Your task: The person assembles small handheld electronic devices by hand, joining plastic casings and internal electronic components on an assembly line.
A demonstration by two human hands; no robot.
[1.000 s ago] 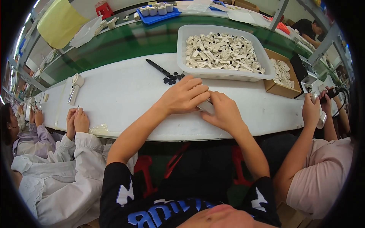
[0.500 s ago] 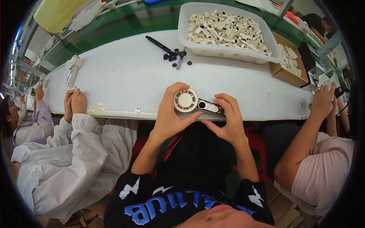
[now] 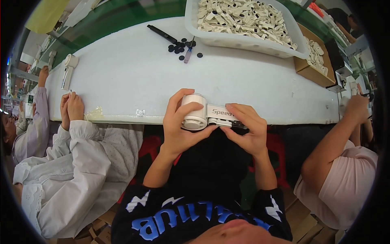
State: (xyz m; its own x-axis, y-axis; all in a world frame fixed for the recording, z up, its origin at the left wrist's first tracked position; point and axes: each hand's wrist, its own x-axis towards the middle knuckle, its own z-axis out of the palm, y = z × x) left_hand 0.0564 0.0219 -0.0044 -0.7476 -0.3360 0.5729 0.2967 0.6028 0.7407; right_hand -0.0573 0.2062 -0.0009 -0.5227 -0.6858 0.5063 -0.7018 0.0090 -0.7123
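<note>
A white handheld fan (image 3: pixel 195 110) is held between both my hands just over the near edge of the table. My left hand (image 3: pixel 177 122) wraps its round head, fingers on the far side and thumb below. My right hand (image 3: pixel 248 127) closes on the handle, with fingers on top and thumb at the near side. The handle's flat side, with print on it, faces up. Along its near side runs a white strip (image 3: pixel 220 122) with a dark button, and a dark part shows by my right fingers. The far end of the handle is covered by my right hand.
Beyond lie a black pen-like tool (image 3: pixel 162 34), several black discs (image 3: pixel 181 58) and a small screwdriver (image 3: pixel 188 55). A translucent bin (image 3: pixel 248 42) of white parts and a cardboard box (image 3: pixel 310 72) stand far right. Another fan (image 3: pixel 67 72) lies left. Co-workers sit on both sides.
My hands have rolled the fan, so its printed flat side faces up and the button side now faces me. My right hand has closed in on the handle.
</note>
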